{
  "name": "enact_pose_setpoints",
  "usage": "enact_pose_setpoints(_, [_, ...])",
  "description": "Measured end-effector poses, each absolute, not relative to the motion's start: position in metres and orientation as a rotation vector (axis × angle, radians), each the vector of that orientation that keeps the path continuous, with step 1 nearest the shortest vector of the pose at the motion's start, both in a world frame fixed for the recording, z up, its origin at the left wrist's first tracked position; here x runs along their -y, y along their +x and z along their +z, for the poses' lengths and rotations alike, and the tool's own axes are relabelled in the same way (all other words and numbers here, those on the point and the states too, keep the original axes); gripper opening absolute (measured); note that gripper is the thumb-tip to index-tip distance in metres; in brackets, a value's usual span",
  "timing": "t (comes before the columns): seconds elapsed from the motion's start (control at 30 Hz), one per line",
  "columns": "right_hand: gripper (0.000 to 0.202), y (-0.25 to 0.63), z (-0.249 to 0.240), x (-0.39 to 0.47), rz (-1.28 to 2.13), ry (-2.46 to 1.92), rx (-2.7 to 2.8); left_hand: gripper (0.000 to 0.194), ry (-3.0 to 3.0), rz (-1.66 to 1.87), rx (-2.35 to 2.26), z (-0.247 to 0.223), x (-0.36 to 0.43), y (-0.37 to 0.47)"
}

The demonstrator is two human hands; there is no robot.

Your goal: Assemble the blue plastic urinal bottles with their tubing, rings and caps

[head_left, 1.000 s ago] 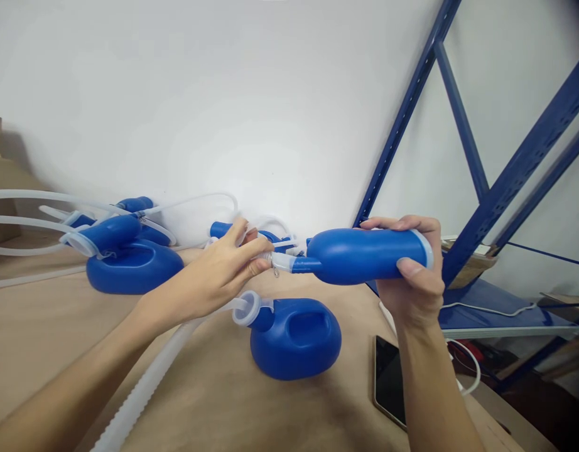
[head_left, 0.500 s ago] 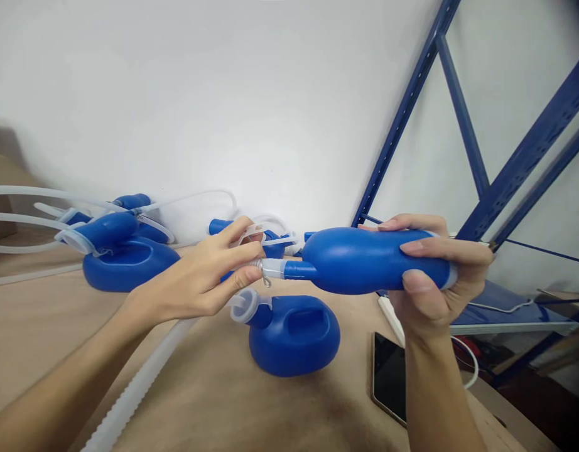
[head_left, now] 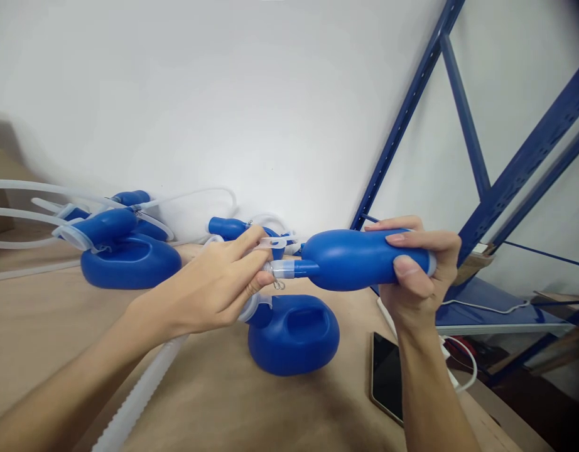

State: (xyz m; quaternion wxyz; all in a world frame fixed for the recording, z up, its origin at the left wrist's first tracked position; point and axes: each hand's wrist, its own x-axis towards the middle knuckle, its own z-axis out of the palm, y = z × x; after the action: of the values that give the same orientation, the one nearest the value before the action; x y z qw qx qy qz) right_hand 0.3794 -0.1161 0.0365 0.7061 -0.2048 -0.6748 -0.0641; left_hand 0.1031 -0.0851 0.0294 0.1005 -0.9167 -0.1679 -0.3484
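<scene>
My right hand (head_left: pixel 424 260) wraps around a hollow blue plastic funnel-like piece (head_left: pixel 353 258), held level above the table. Its narrow nozzle points left, into a clear tube end (head_left: pixel 284 269). Pinched between the thumb and fingers of my left hand (head_left: pixel 209 285) is that tube, just behind the joint. A small wire spring clip (head_left: pixel 279 285) hangs at the tube end, and a white plastic clip (head_left: pixel 272 242) shows by the left fingers. Below my hands stands a blue jug (head_left: pixel 292 355) with a handle opening; my left hand partly covers its white-rimmed mouth.
A translucent ribbed tube (head_left: pixel 139 402) crosses the table at front left. More blue jugs (head_left: pixel 129 270) with white tubes lie at the back left. A phone (head_left: pixel 386 376) lies at right, near a white cable (head_left: pixel 471 370). Blue metal shelving (head_left: pixel 468 119) rises on the right.
My right hand has moved left with the blue piece, and my left hand has shifted slightly right with the tube. The jug below stays put.
</scene>
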Motion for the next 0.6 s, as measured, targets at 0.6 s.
enact_pose_setpoints(0.6, [0.010, 0.372, 0.039, 0.120, 0.098, -0.574, 1.483, 0.044, -2.360, -0.997, 0.390, 0.028, 0.102, 0.112])
